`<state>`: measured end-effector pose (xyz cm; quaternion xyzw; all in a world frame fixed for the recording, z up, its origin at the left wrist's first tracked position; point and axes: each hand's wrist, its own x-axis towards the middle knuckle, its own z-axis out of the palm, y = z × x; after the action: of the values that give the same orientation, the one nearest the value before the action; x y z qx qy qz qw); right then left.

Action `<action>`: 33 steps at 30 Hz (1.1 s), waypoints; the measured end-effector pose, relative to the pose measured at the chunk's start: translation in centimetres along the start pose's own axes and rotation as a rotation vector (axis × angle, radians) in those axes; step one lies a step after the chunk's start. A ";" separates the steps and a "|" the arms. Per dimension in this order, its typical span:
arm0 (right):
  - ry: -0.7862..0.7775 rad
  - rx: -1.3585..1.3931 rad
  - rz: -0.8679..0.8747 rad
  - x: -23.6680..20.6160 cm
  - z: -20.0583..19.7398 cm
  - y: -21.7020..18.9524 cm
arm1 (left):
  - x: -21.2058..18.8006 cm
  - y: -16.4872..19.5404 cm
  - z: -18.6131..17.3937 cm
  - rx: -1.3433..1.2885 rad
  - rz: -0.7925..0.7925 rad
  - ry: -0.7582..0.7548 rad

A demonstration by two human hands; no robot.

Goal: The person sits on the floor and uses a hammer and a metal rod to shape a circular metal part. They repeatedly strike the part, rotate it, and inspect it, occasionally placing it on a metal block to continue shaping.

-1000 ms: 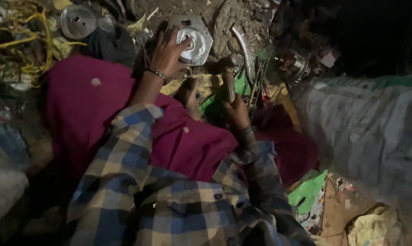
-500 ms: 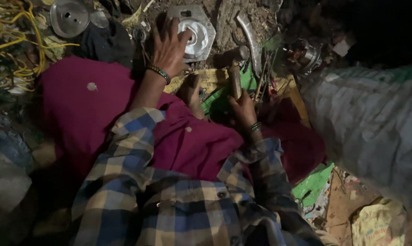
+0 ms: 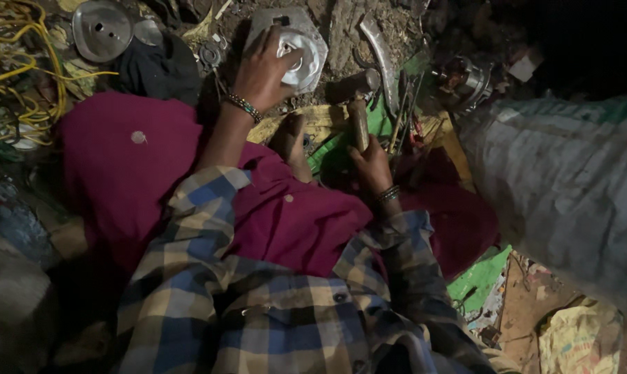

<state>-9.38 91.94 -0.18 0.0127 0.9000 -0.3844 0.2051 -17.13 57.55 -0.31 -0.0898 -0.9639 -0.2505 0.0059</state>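
My left hand (image 3: 263,68) reaches forward and rests on a silver metal plate with a round raised centre (image 3: 305,43) lying on the dirt ground; its fingers spread over the plate's left side. My right hand (image 3: 370,161) grips the wooden handle of a hammer (image 3: 356,104), whose dark metal head points up and away near the plate. Both wrists carry bead bracelets, and checked shirt sleeves cover my arms. A magenta cloth (image 3: 189,187) drapes my lap, with a bare foot (image 3: 289,142) showing between the hands.
A round metal lid (image 3: 102,29) and yellow wires (image 3: 22,76) lie at the upper left. A curved metal piece (image 3: 381,48) and a small motor part (image 3: 462,79) sit at the upper right. A large grey woven sack (image 3: 570,187) fills the right side.
The view has shifted slightly; my left hand has slid across the metal plate, and my right hand with the hammer has moved a little toward the centre.
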 end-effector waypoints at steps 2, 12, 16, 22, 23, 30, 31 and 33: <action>0.001 -0.033 0.052 0.2 0.0 0.3 | 0.1 -0.1 -1.0 -0.060 -0.111 -0.130; -0.006 -0.078 0.018 0.4 0.2 0.4 | 0.8 1.4 1.2 0.102 0.047 0.101; -0.015 -0.022 0.032 0.4 0.2 0.4 | 0.8 1.5 0.1 -0.043 0.041 0.050; 0.003 -0.020 0.019 0.3 0.2 0.2 | 1.4 -0.8 -1.7 -0.648 -0.451 0.098; 0.001 -0.036 -0.011 0.3 0.2 0.1 | 1.5 -1.3 -1.5 -0.627 -0.594 0.077; 0.007 -0.022 0.029 -0.2 0.1 -1.1 | 0.8 -2.6 -0.4 -1.241 -0.302 0.336; 0.001 -0.009 0.032 -0.4 0.0 -1.4 | 0.7 -2.5 -0.5 -1.250 -0.308 0.325; -0.003 0.009 0.046 -0.7 -0.1 -1.9 | 0.7 -2.0 -0.8 -1.272 -0.320 0.312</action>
<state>-9.11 90.72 1.42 0.0337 0.8975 -0.3836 0.2151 -18.21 55.55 -0.50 0.1053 -0.6182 -0.7771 0.0537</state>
